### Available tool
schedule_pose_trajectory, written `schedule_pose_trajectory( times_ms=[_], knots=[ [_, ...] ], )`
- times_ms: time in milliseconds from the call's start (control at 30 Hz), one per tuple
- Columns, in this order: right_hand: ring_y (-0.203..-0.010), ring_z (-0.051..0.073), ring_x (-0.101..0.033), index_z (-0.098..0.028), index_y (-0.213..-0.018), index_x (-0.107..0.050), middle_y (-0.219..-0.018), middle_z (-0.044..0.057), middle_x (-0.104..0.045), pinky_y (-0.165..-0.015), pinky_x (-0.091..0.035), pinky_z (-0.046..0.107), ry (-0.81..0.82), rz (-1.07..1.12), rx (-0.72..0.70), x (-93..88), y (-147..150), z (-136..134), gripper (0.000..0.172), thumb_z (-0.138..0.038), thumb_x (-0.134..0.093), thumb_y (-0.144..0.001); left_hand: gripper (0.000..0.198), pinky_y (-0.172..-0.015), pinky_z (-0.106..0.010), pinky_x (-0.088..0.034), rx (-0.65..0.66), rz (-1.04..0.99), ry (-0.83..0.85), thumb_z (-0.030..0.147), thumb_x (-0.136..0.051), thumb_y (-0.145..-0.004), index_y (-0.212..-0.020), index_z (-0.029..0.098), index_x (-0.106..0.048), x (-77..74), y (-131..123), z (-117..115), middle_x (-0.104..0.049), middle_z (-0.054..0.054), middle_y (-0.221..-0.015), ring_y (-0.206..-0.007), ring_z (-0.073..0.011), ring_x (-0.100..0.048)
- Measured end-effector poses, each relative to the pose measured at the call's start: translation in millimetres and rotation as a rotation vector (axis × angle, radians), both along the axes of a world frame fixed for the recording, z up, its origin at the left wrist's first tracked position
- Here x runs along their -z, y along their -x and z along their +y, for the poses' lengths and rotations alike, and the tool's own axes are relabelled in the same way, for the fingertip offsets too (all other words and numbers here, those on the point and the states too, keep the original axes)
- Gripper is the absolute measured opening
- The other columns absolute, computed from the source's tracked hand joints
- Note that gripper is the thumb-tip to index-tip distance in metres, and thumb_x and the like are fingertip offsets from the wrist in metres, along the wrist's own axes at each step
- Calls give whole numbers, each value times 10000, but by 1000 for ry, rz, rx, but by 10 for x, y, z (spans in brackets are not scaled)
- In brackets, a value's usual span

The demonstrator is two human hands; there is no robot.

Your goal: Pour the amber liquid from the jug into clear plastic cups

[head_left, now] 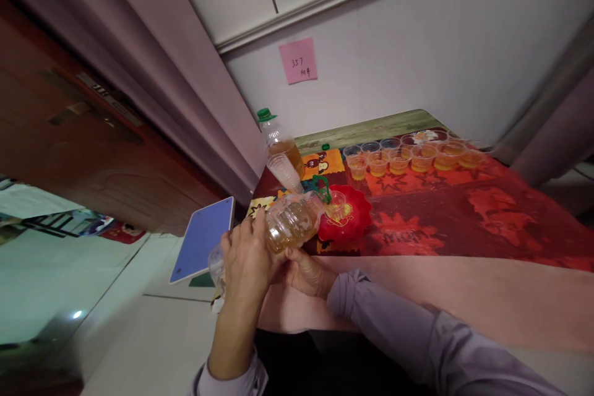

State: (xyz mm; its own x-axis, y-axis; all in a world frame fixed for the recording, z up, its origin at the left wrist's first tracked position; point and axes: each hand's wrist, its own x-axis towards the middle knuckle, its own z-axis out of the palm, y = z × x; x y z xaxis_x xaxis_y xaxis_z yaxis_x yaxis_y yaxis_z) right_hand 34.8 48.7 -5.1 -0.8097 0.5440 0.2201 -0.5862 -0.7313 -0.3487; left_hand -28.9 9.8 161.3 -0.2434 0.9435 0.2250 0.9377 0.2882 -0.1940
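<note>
A clear plastic bottle [290, 223] of yellowish liquid lies tilted, its neck with a green ring handle pointing right. My left hand [248, 253] is wrapped over its rear part. Below the bottle, my right hand [306, 272] cups its underside, fingers partly hidden. The neck is over a clear plastic cup [337, 201], which stands in a red scalloped dish [355, 219]. Just behind the bottle, a stack of clear cups [284, 172] leans toward the dish.
A second large bottle [283, 142] with a green cap stands at the back left. Rows of clear cups [399, 161], several with yellow liquid, line the table's far side. A loose green cap [325, 146] lies there. A blue board [204, 238] is at the left.
</note>
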Motion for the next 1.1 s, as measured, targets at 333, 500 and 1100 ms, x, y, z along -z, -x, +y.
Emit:
schedule_pose_trajectory(
  times_ms=[333,500,1100],
  knots=[
    [-1331,335,-698,-253,-1339,-675,-1354,117,-779,-1128,-568,627,15,-21,5,9,6,-8,666,-578,-923,-814,803,-1141,-550,-435,-16,-11,35,388,-805,-891,-1588,112,-520,-39,-24,0,-706,-236,-1416,-1300,-412,-668],
    [-1315,328,-709,-260,-1357,-674,-1342,113,-785,-1138,-564,615,19,-1,-7,-15,-5,-6,691,-576,-937,-802,813,-1155,-556,-432,-29,-19,42,397,-820,-890,-1590,108,-523,-58,-41,4,-703,-236,-1428,-1320,-417,-667],
    [-1245,323,-736,-253,-1300,-700,-1331,108,-789,-1116,-573,619,24,-9,-9,0,11,2,665,-585,-955,-782,816,-1132,-554,-446,-8,-10,9,409,-831,-883,-1586,115,-539,-3,0,-1,-713,-236,-1397,-1285,-416,-678]
  ],
)
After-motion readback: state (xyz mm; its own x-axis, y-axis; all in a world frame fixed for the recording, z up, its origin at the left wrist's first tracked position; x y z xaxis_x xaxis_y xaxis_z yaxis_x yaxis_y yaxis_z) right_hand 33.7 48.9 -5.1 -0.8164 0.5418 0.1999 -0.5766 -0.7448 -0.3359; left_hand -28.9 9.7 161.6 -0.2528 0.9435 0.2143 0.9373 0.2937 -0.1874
